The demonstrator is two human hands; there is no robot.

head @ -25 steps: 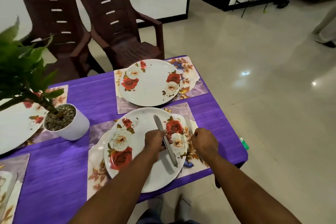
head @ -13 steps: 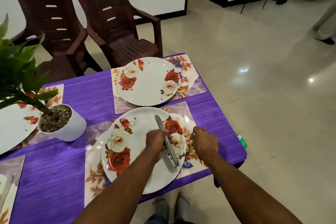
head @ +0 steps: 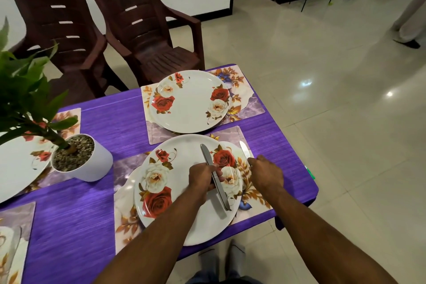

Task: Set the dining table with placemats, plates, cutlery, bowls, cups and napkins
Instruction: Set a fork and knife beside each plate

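Knife (head: 244, 152) lies on the placemat (head: 250, 182) just right of the near plate (head: 184, 191), blade tip pointing away, long axis along the plate's edge; the right hand (head: 265, 172) covers its handle, fingers curled on it, so this hand is nearest; the left hand (head: 202, 177) grips further cutlery (head: 215, 177) over the plate, parallel; the purple table (head: 96, 122) lies beneath.
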